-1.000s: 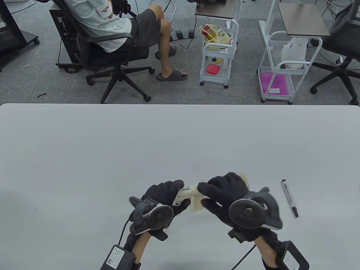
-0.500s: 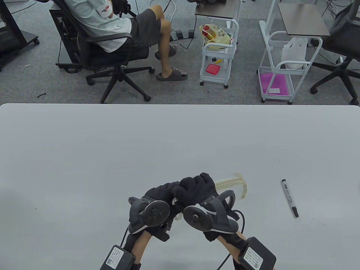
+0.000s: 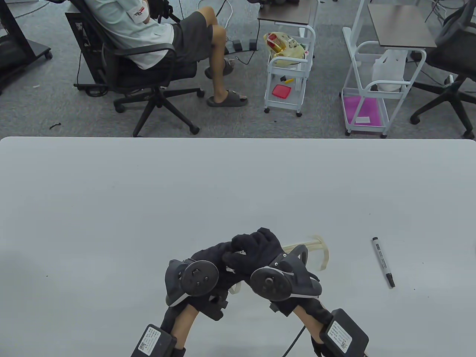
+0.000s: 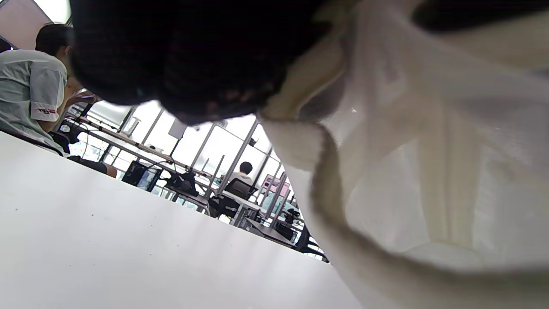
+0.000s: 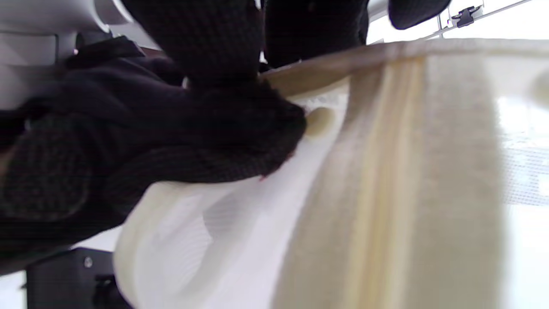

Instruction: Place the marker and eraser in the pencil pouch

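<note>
Progress is small so far — both hands, the left hand (image 3: 208, 258) and the right hand (image 3: 256, 247), grip the pale pencil pouch (image 3: 316, 251) at 6 o'clock on the table (image 3: 148, 193), the marker (image 3: 383, 262) lies apart at 4 o'clock, not yet inside, and no eraser shows.

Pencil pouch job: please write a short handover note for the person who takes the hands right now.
Left hand: grips the near-left end of the pencil pouch.
Right hand: grips the pouch beside the left hand; both hands are close together at one end of it.
Pouch: translucent cream mesh, held by both hands; its far end sticks out to the right. Whether the zipper is open cannot be told.
Marker: lies on the table to the right, untouched.
Eraser: not visible in any view.
Done: nothing visibly packed.
Left: open the pouch if needed, put in the marker, find and add the eraser.
</note>
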`<action>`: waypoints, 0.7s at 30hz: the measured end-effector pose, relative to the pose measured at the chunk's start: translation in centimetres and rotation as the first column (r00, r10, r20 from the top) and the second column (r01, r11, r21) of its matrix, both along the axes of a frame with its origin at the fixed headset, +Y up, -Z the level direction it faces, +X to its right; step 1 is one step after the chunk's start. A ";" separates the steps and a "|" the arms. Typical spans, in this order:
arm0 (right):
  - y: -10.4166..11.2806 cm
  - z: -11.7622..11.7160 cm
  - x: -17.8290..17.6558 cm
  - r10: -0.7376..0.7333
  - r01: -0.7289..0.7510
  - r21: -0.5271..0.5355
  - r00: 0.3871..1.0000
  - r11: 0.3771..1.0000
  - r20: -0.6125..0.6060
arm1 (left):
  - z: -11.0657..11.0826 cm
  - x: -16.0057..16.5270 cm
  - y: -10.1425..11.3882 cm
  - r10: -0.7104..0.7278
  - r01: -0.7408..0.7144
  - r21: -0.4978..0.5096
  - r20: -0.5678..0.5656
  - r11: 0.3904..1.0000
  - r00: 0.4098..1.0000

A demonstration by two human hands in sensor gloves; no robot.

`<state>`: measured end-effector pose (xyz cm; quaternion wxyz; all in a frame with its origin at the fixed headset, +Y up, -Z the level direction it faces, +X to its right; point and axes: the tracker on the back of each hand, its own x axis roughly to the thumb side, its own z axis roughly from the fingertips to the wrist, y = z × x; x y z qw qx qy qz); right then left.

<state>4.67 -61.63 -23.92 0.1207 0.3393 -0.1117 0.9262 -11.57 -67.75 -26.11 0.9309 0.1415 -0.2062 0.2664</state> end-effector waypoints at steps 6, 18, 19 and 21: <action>-0.2 0.0 -0.2 -0.004 0.005 0.010 0.997 1.000 -0.079 | 0.0 0.2 -0.4 0.008 -0.006 -0.044 0.049 0.999 0.999; 0.3 -0.1 1.9 0.016 -0.015 0.088 1.000 0.996 -0.012 | -0.7 -1.3 -0.8 0.072 -0.071 -0.030 0.040 0.997 0.997; 0.4 -0.2 2.3 0.030 -0.030 0.101 1.000 0.994 0.001 | -0.7 -1.4 -0.9 0.066 -0.065 -0.029 0.038 0.997 0.997; 0.3 -0.4 3.4 0.056 -0.060 0.115 0.998 0.992 0.034 | -0.9 -1.4 -1.2 0.067 -0.066 -0.040 0.037 0.997 0.997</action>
